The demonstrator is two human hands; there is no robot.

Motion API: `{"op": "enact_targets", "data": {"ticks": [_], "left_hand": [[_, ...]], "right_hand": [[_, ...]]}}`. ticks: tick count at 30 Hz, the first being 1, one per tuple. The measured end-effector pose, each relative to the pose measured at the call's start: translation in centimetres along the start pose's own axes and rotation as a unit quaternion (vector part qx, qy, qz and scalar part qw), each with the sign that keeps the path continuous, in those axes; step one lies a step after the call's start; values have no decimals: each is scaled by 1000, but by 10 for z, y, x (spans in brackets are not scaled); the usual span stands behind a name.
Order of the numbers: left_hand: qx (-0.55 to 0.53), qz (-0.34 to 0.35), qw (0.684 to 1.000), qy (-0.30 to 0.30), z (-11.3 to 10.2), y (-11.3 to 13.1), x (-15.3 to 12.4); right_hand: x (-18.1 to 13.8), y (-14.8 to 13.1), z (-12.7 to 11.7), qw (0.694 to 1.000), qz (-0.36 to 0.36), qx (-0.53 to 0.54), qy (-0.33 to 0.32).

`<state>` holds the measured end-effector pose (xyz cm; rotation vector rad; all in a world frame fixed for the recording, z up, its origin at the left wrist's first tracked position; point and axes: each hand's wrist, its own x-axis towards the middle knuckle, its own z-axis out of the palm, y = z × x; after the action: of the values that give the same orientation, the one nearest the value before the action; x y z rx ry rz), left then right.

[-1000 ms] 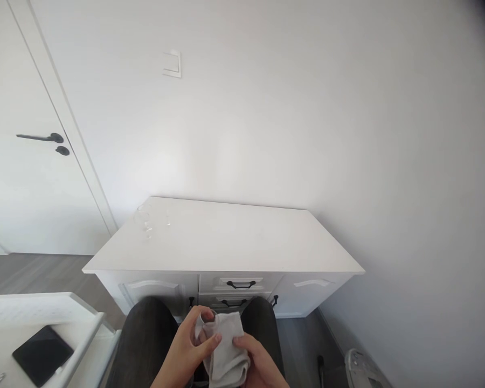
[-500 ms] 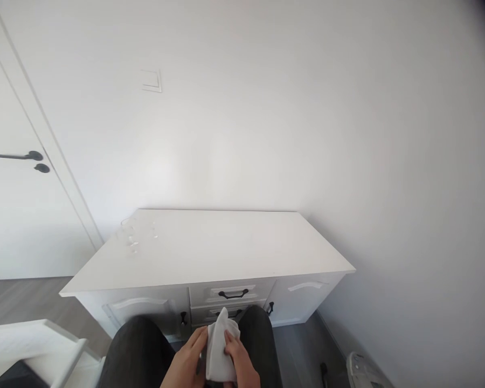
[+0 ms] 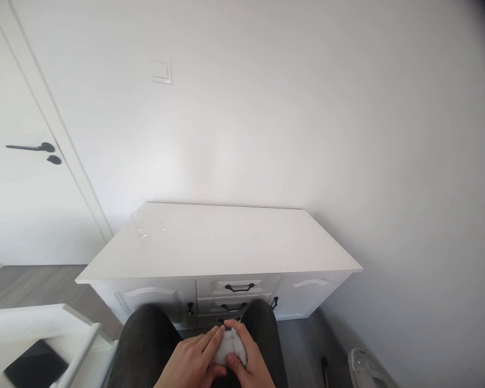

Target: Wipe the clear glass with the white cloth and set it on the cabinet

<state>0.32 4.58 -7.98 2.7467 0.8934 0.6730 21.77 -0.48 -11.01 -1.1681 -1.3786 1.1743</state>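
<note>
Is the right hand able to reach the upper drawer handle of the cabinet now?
Probably yes: the right hand is busy on the white cloth, but nothing blocks the upper drawer handle just beyond the knees.

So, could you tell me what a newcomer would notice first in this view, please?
At the bottom centre, the left hand and the right hand press together around a small bunched grey cloth over the person's lap. Just beyond stands a white sideboard with black drawer handles against the bare wall. A black door handle stands out on the white door at left.
</note>
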Motion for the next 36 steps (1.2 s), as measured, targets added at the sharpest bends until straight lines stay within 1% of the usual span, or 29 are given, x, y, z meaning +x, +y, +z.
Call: {"op": "enact_targets", "data": {"ticks": [2, 4, 5, 7, 9, 10, 12, 13, 14, 15, 16, 17, 18, 19, 20, 21, 22, 23, 24, 25, 26, 27, 28, 29, 31, 32, 33, 34, 36], "left_hand": [[11, -11, 999, 33, -14, 0, 0], [-5, -28, 997, 77, -25, -2, 0], [-28, -34, 994, 101, -28, -4, 0], [-100, -52, 981, 155, -32, -9, 0], [-189, -61, 960, 195, -32, -13, 0], [-233, -61, 950, 200, -31, -15, 0], [-301, -88, 928, 203, -24, -17, -1], [-320, -127, 914, 216, -19, -17, -1], [-331, -190, 893, 239, -12, -17, -1], [-343, -270, 862, 258, -4, -16, 0], [-359, -352, 822, 268, 3, -15, 2], [-378, -420, 783, 261, 10, -14, 4], [-400, -464, 752, 244, 15, -13, 7], [-420, -489, 731, 224, 17, -12, 10], [-431, -493, 726, 210, 17, -11, 12], [-426, -477, 740, 210, 14, -10, 15], [-408, -441, 771, 212, 9, -10, 17], [-385, -385, 812, 209, 2, -9, 18], [-358, -312, 858, 196, -5, -8, 19], [-330, -232, 898, 174, -11, -7, 20], [-307, -164, 925, 151, -15, -6, 22], [-295, -129, 936, 140, -16, -6, 24], [-299, -142, 932, 145, -15, -5, 27], [-313, -194, 916, 159, -11, -5, 30], [-351, -342, 854, 177, 1, -4, 39], [-370, -395, 825, 165, 7, -3, 43], [-386, -428, 805, 142, 13, -2, 47], [-398, -442, 795, 120, 18, 0, 49], [-406, -443, 793, 104, 22, 4, 50]], "right_hand": [[2, 6, 10, 995, 21, 74, 68], [7, 11, 20, 969, 66, 209, 118], [9, 13, 26, 948, 91, 277, 128], [12, 18, 37, 909, 129, 377, 122], [12, 25, 49, 882, 167, 425, 115], [11, 29, 53, 875, 185, 433, 114], [6, 36, 58, 879, 199, 417, 117], [3, 40, 57, 894, 188, 388, 122], [0, 42, 54, 916, 161, 342, 131], [-2, 44, 49, 942, 124, 279, 140], [-4, 45, 42, 966, 76, 205, 141], [-6, 45, 35, 984, 22, 126, 124], [-6, 44, 28, 994, -30, 52, 93], [-6, 43, 21, 996, -72, -7, 53], [-6, 41, 17, 994, -97, -41, 27], [-5, 39, 14, 993, -100, -48, 27], [-4, 36, 13, 995, -81, -25, 58], [-2, 32, 14, 993, -41, 27, 105], [-1, 28, 16, 983, 8, 100, 151], [0, 23, 18, 965, 58, 182, 178], [1, 17, 20, 943, 101, 258, 186], [2, 12, 22, 922, 131, 314, 184], [1, 6, 23, 910, 145, 340, 188], [0, 1, 23, 909, 140, 333, 206], [-7, -8, 23, 931, 97, 243, 256], [-12, -11, 22, 943, 71, 187, 266], [-16, -13, 22, 953, 50, 140, 263], [-20, -15, 20, 962, 40, 111, 248], [-23, -17, 17, 970, 38, 94, 222]]}}
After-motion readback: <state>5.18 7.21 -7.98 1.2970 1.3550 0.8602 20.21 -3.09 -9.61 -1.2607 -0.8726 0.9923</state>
